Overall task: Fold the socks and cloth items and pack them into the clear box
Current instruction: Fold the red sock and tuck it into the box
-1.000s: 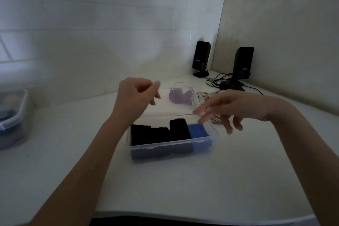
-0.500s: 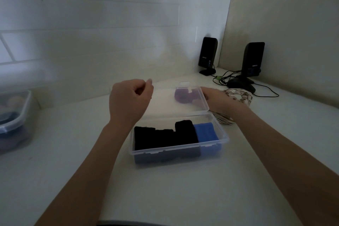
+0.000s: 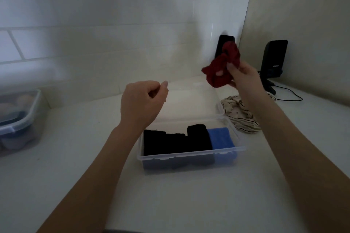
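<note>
- Head view looks down on a white table (image 3: 189, 204) with the clear box (image 3: 191, 154) lying open near its middle, the long side running left to right across the picture.
- Its lid (image 3: 189, 100) is folded back flat on the table behind it, toward the wall.
- Inside the box, folded black socks (image 3: 176, 141) fill the left and middle of the front part, packed side by side; one roll stands a little taller than the others.
- A folded blue cloth (image 3: 220, 137) sits at the right end, touching the black socks and the right wall of the box.
- The back strip of the box behind these items shows bare bottom.
- The right hand (image 3: 243, 74) is raised above the far right corner of the lid, its thumb and fingers pinching a crumpled dark red cloth (image 3: 221, 66).
- This red piece is bunched, not folded; its longer stretch runs slanted, from lower left up to upper right, with loose ends at both.
- The left hand (image 3: 142, 100) hovers over the left part of the lid, fingers curled loosely inward with thumb and forefinger close together, holding nothing.
- A cream cloth with dark stripes (image 3: 239, 115) lies rumpled on the table just beside the right side of the box, partly under the right forearm.
- Two black speakers (image 3: 272, 60) stand at the back corner, one partly hidden behind the red cloth.
- A second plastic container (image 3: 19, 119) with a blue-trimmed rim sits at the far left edge.
</note>
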Demonstrator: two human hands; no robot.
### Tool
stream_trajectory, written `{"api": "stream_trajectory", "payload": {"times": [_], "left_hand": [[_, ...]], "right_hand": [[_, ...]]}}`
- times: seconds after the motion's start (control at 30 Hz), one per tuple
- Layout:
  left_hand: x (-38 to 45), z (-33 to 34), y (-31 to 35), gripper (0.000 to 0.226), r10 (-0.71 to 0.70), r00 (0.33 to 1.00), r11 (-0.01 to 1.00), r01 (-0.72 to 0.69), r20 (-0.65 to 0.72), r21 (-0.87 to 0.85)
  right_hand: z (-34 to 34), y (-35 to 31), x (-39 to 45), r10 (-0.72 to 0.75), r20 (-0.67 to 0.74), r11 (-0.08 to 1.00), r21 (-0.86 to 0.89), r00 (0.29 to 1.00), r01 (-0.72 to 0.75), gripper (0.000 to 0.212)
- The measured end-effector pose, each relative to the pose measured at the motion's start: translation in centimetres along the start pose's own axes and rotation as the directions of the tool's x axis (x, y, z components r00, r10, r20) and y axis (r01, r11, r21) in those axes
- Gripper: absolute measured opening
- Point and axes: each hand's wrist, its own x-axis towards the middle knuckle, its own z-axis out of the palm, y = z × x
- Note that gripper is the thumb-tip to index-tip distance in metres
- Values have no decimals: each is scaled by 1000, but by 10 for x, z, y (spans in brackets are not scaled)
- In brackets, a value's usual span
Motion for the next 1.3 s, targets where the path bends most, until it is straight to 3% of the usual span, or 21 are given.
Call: {"api": "stream_trajectory", "payload": {"times": [0.1,0.17,0.23,0.37,0.43,0.5,0.53,0.6,0.7,0.77,0.83,0.87,0.97,1.07,1.17,1.3], "left_hand": [[2,-1,6,32,-74,997,981,79,38,-178],[3,-1,10,23,-106,989,948,132,103,-289],[3,-1,12,29,-113,971,917,184,213,-354],[-1,0,20,20,-123,921,870,280,370,-407],[0,-1,24,6,-133,925,866,283,356,-413],[3,-3,24,17,-167,936,824,305,310,-478],[5,-4,23,23,-208,927,760,354,311,-545],[10,-6,19,37,-266,881,542,472,391,-696],[13,-9,19,36,-169,823,94,561,542,-822],[15,-13,16,30,-127,839,-46,529,530,-848],[16,-15,12,29,-132,867,-11,484,481,-875],[17,-16,10,29,-153,878,71,467,453,-882],[16,-16,10,26,-201,924,491,382,325,-783],[10,-13,16,29,-106,945,729,285,309,-623],[9,-13,15,25,-147,934,773,313,325,-551],[11,-15,12,34,-158,878,645,439,452,-626]], "right_hand": [[15,-20,-10,-33,10,992,120,999,32,16],[30,-32,-24,-36,57,995,100,998,30,12],[50,-40,-39,-8,152,999,50,988,0,10],[82,-41,-58,40,258,999,-45,965,-29,26],[86,-40,-60,74,252,994,-95,965,-51,30],[80,-39,-59,140,234,988,-98,962,-120,31],[76,-39,-57,171,232,983,-102,958,-151,30],[69,-41,-56,221,276,971,-147,935,-187,32],[71,-45,-60,237,398,959,-242,886,-148,34],[78,-47,-64,166,445,958,-286,880,-36,24],[84,-48,-68,65,471,941,-323,880,103,20],[85,-48,-69,24,477,927,-340,879,159,20],[83,-47,-69,-75,465,886,-375,882,273,22],[78,-49,-66,-151,447,860,-381,882,340,19],[72,-54,-63,-182,401,874,-353,898,335,9],[67,-58,-62,-94,331,947,-260,939,186,10]]}}
